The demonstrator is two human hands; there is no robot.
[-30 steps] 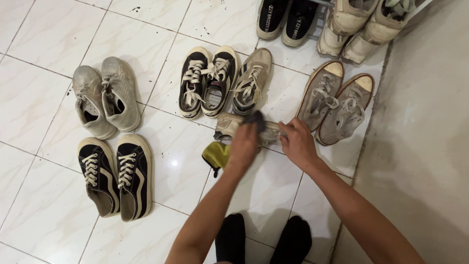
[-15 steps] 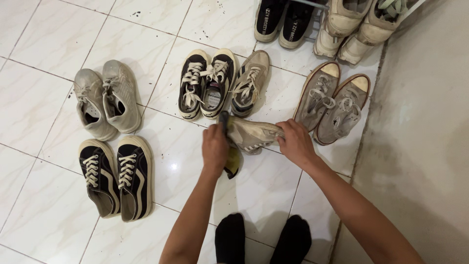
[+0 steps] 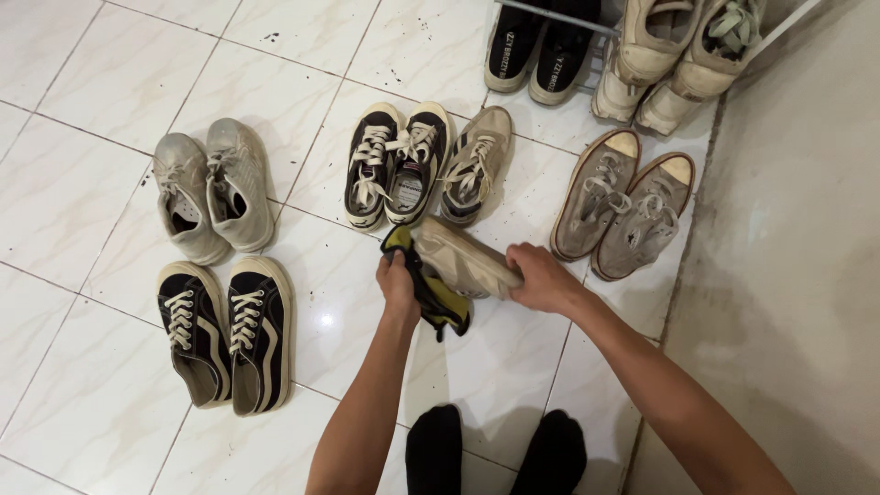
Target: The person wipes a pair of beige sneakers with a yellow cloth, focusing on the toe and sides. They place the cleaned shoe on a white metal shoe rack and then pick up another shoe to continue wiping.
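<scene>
A view straight down onto a white tiled floor (image 3: 82, 82) covered with pairs of shoes, with a person's two bare arms reaching in from the bottom of the frame.

Near the centre, the right hand (image 3: 541, 280) is closed around one end of a beige sneaker (image 3: 461, 263), which is tipped so that its pale sole faces up and lies slightly tilted across the frame. The left hand (image 3: 398, 284) is clenched around a yellow and dark cloth (image 3: 438, 302), bunched against the other end of the sneaker; part of the cloth hangs down below the shoe. It is not possible to tell whether the sneaker rests on the floor or is lifted just above it.

Just above the held sneaker, at upper centre, stand a black and white laced pair (image 3: 394, 165) and, touching it on the right, a single beige sneaker (image 3: 475, 165). To the right sits a grey pair with pale toe caps (image 3: 623, 206). At centre left is a light grey pair (image 3: 211, 192), and below it a black pair with white laces (image 3: 225, 330).

Along the top edge, a black slip-on pair (image 3: 532, 50) and a cream pair (image 3: 678, 50) sit by a thin metal bar. A grey concrete surface (image 3: 797, 229) fills the right side. The person's feet in black socks (image 3: 495, 454) show at the bottom centre.
</scene>
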